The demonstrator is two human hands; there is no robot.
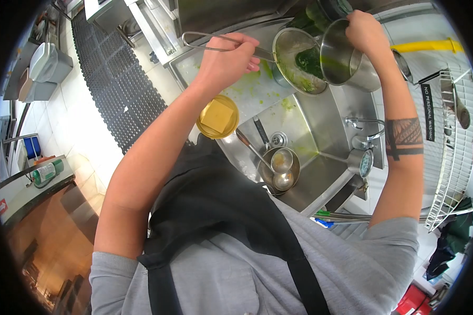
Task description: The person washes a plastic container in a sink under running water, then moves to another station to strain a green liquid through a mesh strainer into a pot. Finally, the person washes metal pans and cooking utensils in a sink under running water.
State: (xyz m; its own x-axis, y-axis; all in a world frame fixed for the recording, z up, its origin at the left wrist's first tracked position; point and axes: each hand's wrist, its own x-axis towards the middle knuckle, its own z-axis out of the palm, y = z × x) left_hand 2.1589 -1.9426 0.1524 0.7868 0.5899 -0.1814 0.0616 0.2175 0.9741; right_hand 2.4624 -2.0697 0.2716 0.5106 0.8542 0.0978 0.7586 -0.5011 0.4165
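My left hand is closed round the wire handle of a round strainer, which sits over a container mostly hidden beneath it. Dark green matter lies in the strainer, with lighter green bits around its wall. At the upper right, my right hand grips the rim of a metal pot, tilted beside the strainer with its mouth toward it. Behind them stands a clear container with green inside. Green splashes mark the steel counter below the strainer.
A yellow sponge rests on a round yellow lid left of the sink. Ladles lie in a bowl in the sink. A faucet and wire rack are on the right.
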